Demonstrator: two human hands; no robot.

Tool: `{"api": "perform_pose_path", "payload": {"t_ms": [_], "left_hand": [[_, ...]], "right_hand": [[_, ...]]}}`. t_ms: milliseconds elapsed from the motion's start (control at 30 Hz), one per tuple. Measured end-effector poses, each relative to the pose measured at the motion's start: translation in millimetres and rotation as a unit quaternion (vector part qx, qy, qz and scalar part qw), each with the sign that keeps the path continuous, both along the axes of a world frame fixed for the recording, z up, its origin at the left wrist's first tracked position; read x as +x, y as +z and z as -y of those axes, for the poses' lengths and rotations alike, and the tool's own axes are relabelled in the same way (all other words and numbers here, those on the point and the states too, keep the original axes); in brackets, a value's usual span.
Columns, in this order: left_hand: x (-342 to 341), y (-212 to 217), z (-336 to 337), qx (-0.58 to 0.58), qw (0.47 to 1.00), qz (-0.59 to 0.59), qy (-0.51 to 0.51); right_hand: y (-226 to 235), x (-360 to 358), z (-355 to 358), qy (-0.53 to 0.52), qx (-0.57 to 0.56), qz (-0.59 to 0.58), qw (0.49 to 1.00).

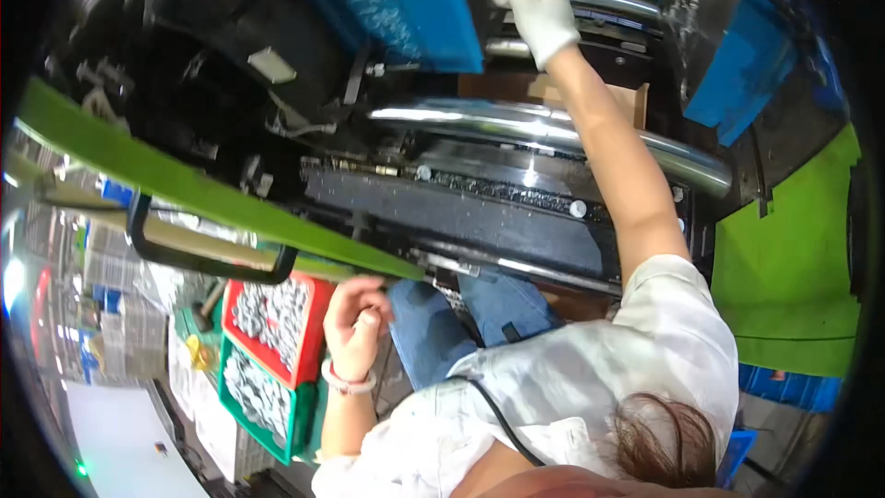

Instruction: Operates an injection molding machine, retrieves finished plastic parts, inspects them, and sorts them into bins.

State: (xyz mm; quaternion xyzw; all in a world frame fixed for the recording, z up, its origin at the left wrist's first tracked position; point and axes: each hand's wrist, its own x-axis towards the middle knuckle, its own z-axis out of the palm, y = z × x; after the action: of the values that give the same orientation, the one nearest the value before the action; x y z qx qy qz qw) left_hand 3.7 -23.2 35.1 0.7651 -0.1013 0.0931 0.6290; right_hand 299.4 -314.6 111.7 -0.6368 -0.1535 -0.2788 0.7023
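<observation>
My right hand (539, 14), in a white glove, reaches far into a machine, between a blue metal block (410, 9) on the left and another blue block (742, 74) on the right. Its fingers point left and bend a little, with bare skin showing at one finger; I see nothing in them. Below that arm runs a thick polished steel bar (479, 122). My left hand (355, 323), bare with a band at the wrist, is raised beside my jeans, near the lower end of the green door (203, 194). Its fingers are loosely bent and apart, holding nothing visible.
A black handle (198, 263) sticks out from the green door. On the left, a red tray (309, 332) and a green tray (293, 429) hold many small grey-white parts. A green panel (788, 267) stands at the right. Inside the machine lies an open cardboard box (636, 103).
</observation>
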Motion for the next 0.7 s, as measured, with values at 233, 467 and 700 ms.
{"api": "perform_pose_path", "payload": {"t_ms": [233, 467, 700], "left_hand": [[49.9, 27.2, 31.4, -0.303, 0.919, -0.216, -0.128], [39.6, 25.3, 30.9, -0.357, 0.907, -0.202, -0.095], [28.0, 19.0, 26.8, -0.274, 0.951, -0.143, -0.025]], "right_hand": [[-38.2, -167.4, -89.1, 0.36, -0.385, 0.146, 0.837], [-54.3, -174.7, -101.5, 0.309, -0.268, 0.051, 0.911], [-52.3, -189.4, -95.9, 0.314, -0.185, -0.031, 0.931]]}}
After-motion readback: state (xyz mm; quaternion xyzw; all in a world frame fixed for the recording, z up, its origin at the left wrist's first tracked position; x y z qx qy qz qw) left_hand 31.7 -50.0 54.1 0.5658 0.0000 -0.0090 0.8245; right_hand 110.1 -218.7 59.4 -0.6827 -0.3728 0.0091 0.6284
